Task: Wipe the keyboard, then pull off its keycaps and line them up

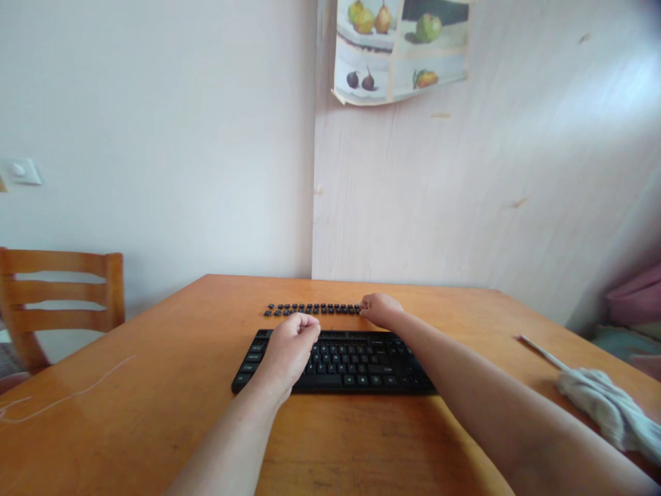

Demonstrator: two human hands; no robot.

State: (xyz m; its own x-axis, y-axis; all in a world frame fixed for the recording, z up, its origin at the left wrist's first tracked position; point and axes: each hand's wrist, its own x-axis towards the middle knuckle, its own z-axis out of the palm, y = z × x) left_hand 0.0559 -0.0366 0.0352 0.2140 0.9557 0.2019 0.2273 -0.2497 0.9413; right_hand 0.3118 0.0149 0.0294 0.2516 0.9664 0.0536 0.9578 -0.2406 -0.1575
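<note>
A black keyboard [347, 368] lies flat on the wooden table in front of me. Behind it, loose black keycaps [316, 309] are lined up in two rows. My left hand [293, 344] is closed in a pinch above the keyboard's left part and covers some of its keys. What its fingers hold, if anything, is hidden. My right hand [381, 310] reaches over the keyboard's right end, its fingers closed on a keycap at the right end of the rows. The right forearm hides the keyboard's far right corner.
The wooden table [170, 386] meets the wall at the back. A grey cloth [602, 399] and a thin white stick [541, 351] lie at right. White thread [77, 393] trails over the left side. A wooden chair [62, 265] stands left; fruit pictures [400, 52] hang above.
</note>
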